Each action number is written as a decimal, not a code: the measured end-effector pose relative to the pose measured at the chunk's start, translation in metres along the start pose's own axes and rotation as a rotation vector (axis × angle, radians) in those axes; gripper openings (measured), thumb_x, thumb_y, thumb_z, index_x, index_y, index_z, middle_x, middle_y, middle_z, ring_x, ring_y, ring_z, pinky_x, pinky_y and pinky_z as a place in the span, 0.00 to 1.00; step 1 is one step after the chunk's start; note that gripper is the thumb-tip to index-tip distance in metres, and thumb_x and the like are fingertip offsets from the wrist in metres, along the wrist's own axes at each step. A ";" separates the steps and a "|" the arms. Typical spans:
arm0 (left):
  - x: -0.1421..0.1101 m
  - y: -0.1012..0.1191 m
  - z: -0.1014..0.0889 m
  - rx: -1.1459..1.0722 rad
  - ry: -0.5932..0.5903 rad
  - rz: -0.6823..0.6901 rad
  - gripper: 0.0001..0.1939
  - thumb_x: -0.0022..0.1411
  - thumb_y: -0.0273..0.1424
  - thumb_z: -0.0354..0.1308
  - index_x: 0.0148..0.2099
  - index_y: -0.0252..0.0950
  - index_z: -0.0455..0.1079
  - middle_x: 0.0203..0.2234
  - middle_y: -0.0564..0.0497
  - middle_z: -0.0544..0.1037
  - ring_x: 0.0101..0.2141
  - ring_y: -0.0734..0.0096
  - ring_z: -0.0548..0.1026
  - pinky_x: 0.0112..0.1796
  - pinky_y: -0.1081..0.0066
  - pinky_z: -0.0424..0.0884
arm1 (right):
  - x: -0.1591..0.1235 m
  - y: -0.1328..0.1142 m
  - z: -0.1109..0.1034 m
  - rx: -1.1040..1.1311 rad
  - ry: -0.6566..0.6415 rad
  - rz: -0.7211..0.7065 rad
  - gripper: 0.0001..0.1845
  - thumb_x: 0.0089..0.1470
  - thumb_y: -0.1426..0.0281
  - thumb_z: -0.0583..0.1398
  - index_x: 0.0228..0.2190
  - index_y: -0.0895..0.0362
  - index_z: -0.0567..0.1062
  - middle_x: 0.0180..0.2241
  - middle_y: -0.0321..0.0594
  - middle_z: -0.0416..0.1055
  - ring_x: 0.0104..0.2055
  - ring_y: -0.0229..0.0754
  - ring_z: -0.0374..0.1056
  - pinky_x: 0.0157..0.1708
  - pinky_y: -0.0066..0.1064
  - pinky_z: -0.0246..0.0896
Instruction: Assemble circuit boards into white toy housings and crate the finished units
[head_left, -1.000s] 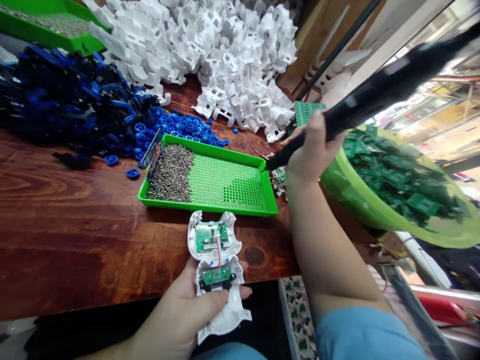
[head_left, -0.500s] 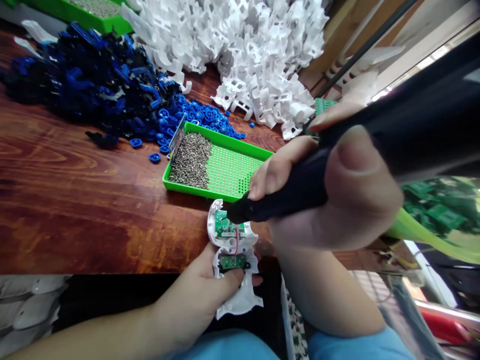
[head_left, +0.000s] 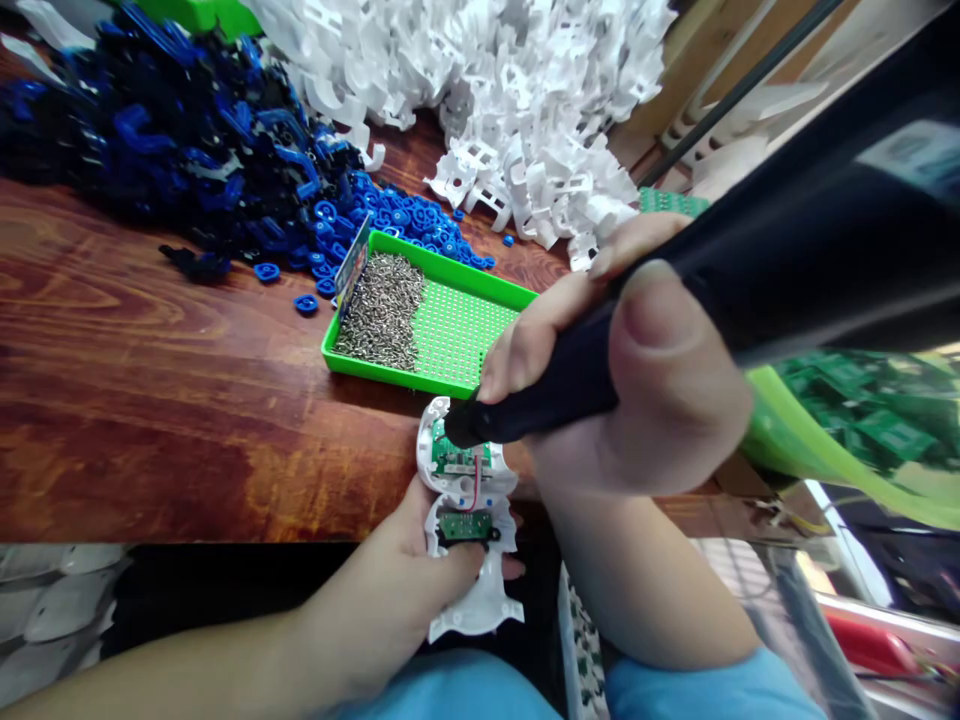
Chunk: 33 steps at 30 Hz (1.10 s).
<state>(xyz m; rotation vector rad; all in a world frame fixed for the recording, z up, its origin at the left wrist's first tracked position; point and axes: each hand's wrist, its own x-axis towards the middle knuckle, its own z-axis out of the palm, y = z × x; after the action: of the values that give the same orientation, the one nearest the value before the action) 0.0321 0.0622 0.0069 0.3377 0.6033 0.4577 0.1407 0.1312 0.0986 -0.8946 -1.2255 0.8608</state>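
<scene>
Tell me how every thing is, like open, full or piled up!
White curved plastic casing: open, in left grip.
Thin red wire: strung between casing halves.
Long black cylindrical tool: tilted, in right grip.
Green rectangular plastic tray: silver metal screws heaped at left end.
Translucent yellow-green plastic tub: heaped with green circuit boards.
White plastic shells: piled up.
Blue and black plastic pieces: heaped.

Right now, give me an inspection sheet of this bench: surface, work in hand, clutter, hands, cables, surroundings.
Surface: brown wooden table, grain showing.
Work in hand: white housing with upper board and lower board; black tool, tip over the upper board, contact unclear.
Clutter: blue-black pile, white shells, green tray partly filled with small metal parts.
Hands: left hand holds housing; right hand grips tool.
Cables: red wire inside housing; far right too blurred to tell.
Surroundings: yellow-green tub of green boards at right.
</scene>
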 end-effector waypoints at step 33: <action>-0.009 0.011 0.010 -0.099 0.172 -0.059 0.27 0.42 0.23 0.68 0.48 0.33 0.70 0.38 0.45 0.82 0.41 0.55 0.79 0.37 0.67 0.73 | 0.096 0.081 -0.125 -0.268 0.457 -0.542 0.15 0.49 0.57 0.61 0.31 0.50 0.62 0.17 0.25 0.58 0.22 0.38 0.70 0.21 0.29 0.67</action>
<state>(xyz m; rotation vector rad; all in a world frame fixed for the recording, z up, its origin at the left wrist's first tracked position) 0.0286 0.0657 0.0236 0.1865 0.7534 0.4615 0.2722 0.2390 0.0489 -0.8492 -1.1072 0.0493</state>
